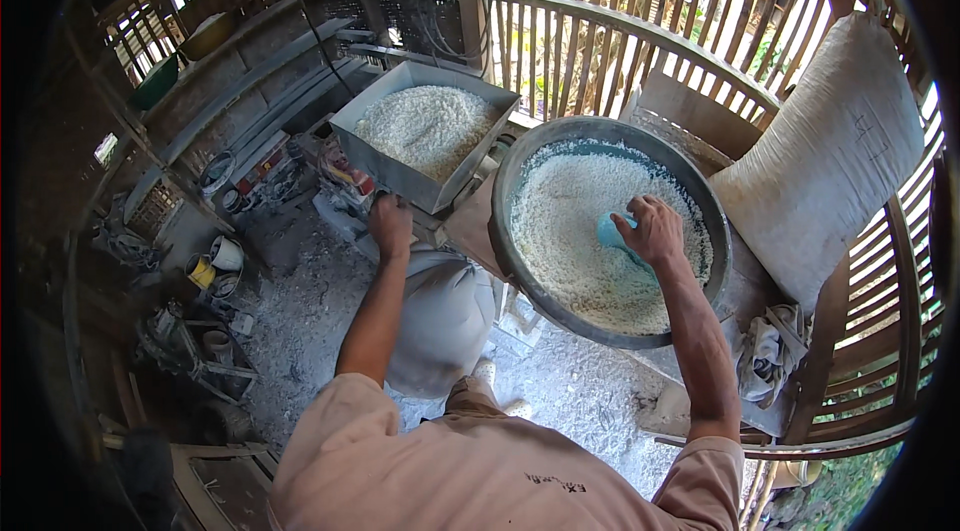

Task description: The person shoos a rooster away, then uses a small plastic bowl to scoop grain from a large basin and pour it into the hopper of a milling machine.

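My right hand (656, 229) reaches into a wide dark round basin (506, 261) heaped with coarse white grain-like stuff (560, 201). Its fingers grip a light blue plastic scoop (611, 231), partly sunk in the grains and partly hidden by the hand. My left hand (390, 222) is closed at a small dark part of the machine (345, 176), just below a square metal hopper (440, 193). What its fingers hold is mostly hidden. More of the white grains (430, 126) fill the hopper, left of the basin.
A big stuffed white sack (825, 151) leans at the right of the basin. Below the hopper hangs a pale cloth bag (440, 321). Crumpled cloth (772, 356) lies at the table's right end. Buckets (226, 253) stand left on the dusty floor (300, 331). Wooden slats (620, 41) wall the far side.
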Available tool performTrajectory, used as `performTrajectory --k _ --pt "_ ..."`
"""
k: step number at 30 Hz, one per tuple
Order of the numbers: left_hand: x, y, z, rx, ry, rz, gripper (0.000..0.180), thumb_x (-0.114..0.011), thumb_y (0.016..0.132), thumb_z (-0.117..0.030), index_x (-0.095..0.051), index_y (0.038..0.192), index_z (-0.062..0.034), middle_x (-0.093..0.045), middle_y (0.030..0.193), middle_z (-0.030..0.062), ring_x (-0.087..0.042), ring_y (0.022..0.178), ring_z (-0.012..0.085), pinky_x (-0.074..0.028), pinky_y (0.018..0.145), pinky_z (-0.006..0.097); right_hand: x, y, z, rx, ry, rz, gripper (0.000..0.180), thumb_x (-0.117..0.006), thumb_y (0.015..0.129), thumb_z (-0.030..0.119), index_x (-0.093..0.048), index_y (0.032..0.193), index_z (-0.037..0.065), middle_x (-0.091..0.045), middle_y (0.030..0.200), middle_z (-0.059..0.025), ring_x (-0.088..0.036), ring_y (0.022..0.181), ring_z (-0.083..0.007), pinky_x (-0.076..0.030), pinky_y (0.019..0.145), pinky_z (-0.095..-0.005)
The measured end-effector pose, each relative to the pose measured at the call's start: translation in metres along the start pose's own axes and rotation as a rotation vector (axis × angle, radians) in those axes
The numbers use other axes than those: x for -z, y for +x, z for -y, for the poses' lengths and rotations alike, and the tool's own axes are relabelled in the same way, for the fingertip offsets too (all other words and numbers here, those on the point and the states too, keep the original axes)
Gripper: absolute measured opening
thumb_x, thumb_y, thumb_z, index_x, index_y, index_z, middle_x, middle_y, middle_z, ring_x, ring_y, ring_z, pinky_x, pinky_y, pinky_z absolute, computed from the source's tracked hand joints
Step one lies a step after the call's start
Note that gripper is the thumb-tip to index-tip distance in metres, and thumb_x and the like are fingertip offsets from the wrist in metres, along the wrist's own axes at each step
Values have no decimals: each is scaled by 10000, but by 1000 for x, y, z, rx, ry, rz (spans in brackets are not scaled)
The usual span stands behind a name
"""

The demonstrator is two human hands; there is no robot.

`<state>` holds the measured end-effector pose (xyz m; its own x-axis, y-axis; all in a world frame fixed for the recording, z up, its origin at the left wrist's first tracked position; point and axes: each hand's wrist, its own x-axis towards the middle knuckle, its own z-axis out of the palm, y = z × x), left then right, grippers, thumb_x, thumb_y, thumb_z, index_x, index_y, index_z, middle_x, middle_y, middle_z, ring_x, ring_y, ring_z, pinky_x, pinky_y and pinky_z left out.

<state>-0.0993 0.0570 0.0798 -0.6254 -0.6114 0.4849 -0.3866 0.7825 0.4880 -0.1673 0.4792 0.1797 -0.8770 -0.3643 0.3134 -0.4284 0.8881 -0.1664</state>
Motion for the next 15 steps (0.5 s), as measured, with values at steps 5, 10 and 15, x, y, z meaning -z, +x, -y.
performTrajectory --k 5,10,15 --pt "-6 8 23 -107 55 17 137 -626 812 -140 -703 806 -27 -679 851 211 -647 812 418 -509 730 499 2 1 5 -2 7 7 345 -700 837 383 -690 912 47 -668 931 -109 -649 931 -296 -501 833 -407" --pt "-8 8 23 -135 9 41 133 -651 809 -131 -709 837 -14 -681 874 217 -646 819 414 -503 726 503 2 1 3 -15 18 18 345 -694 845 380 -689 913 42 -667 922 -109 -650 923 -297 -502 831 -405" --pt "0 9 36 -106 -504 -97 177 -691 830 -188 -698 854 -13 -696 850 174 -663 677 305 -500 591 404 1 1 4 -18 29 17 339 -693 847 369 -685 911 37 -666 916 -119 -652 920 -304 -502 831 -410"
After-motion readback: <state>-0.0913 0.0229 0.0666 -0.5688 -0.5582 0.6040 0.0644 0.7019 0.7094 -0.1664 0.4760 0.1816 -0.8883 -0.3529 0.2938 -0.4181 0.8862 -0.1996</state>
